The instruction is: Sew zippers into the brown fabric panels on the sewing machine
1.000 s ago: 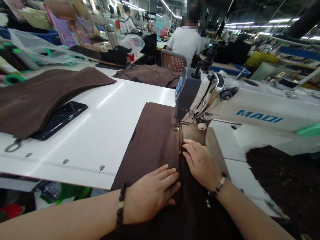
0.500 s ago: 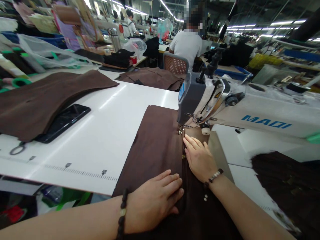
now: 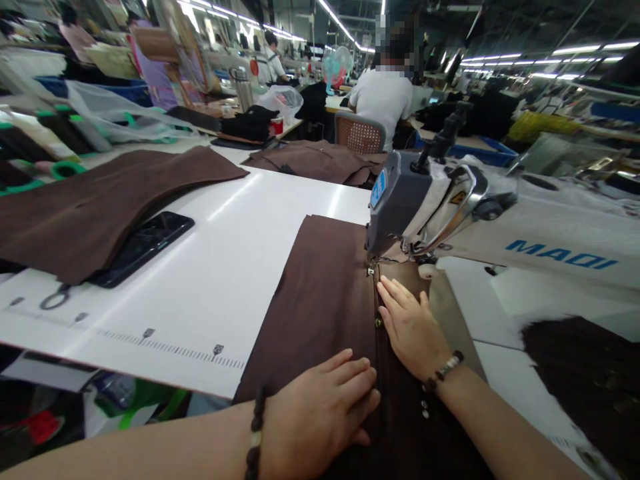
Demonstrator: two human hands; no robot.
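Note:
A long brown fabric panel (image 3: pixel 320 300) lies on the white table (image 3: pixel 215 267) and runs under the needle of a white sewing machine (image 3: pixel 500 227). A zipper (image 3: pixel 379 320) runs down its middle. My left hand (image 3: pixel 320 413) lies flat on the fabric left of the zipper, fingers stretched out. My right hand (image 3: pixel 413 327) presses flat on the fabric right of the zipper, fingertips just short of the presser foot (image 3: pixel 371 270).
A stack of brown fabric (image 3: pixel 90 200) covers part of a black phone (image 3: pixel 143 247) at the left, with scissors (image 3: pixel 53 299) near the table's front edge. More brown pieces (image 3: pixel 315 163) lie at the back. A person in white (image 3: pixel 383 100) sits ahead on a chair.
My right hand has slid forward along the zipper toward the presser foot, and the fabric has fed that way. My left hand stays flat in place. The camera has shifted slightly left.

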